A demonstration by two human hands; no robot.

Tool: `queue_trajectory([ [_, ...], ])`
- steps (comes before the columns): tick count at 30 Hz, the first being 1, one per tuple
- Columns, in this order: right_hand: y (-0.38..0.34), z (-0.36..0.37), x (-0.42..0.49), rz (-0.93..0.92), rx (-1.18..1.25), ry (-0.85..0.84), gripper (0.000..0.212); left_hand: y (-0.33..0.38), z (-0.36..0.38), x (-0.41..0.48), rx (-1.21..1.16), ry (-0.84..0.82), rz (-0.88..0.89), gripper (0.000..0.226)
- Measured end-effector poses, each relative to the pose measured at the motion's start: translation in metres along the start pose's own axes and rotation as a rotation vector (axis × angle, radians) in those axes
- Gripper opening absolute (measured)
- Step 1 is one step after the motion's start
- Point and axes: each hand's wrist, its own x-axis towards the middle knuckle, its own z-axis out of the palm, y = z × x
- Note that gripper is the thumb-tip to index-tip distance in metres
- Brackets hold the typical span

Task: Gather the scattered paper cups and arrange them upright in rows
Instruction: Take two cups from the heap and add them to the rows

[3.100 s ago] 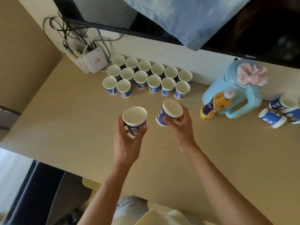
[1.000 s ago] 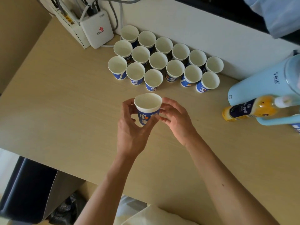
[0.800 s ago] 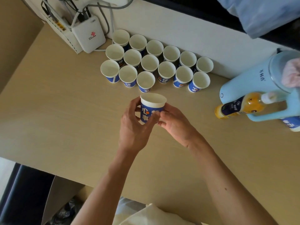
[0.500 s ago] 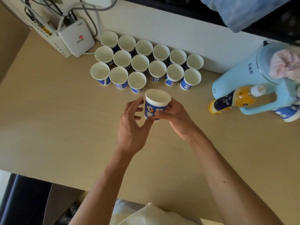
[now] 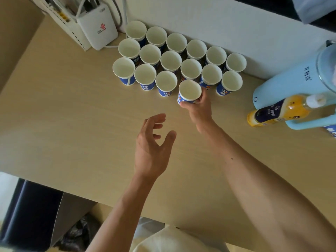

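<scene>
The left hand (image 5: pixel 154 142) hovers over the table (image 5: pixel 72 133), fingers spread, holding nothing; beyond it the right hand (image 5: pixel 200 108) grasps a paper cup (image 5: pixel 190 90) upright at the near row's end, seemingly placing it; next comes a gentle release without nudging neighbours; the arranged cups (image 5: pixel 171 60) behind stand empty.

Sixteen paper cups (image 5: pixel 171 60) are counted on the table (image 5: pixel 72 124): six in the far row (image 5: pixel 176 42), six in the middle row (image 5: pixel 190 69), three in the near row (image 5: pixel 145 74), and one held cup (image 5: pixel 190 90) at that row's right end. Two hands are counted, a left hand (image 5: pixel 152 148) and a right hand (image 5: pixel 200 108). One pale blue jug (image 5: pixel 291 82), one yellow bottle (image 5: pixel 278 110) and one white router box (image 5: pixel 98 30) are also counted.
</scene>
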Motion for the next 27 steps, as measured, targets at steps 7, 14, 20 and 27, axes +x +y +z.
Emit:
queue_trajectory([
  [7, 0.009, 0.013, 0.01, 0.0, -0.024, 0.026, 0.069, 0.0, -0.008, 0.008, -0.025, 0.027, -0.012, 0.043],
  [14, 0.007, 0.019, 0.013, 0.024, -0.016, 0.058, 0.072, 0.001, -0.013, 0.014, -0.033, 0.04, -0.025, 0.042],
  [20, 0.008, 0.022, 0.017, 0.051, -0.019, 0.09, 0.071, -0.001, -0.012, 0.016, -0.016, 0.026, -0.012, 0.041],
  [27, 0.014, 0.015, -0.007, 0.094, -0.076, 0.136, 0.071, 0.003, -0.005, 0.01, -0.023, 0.003, 0.008, 0.042],
])
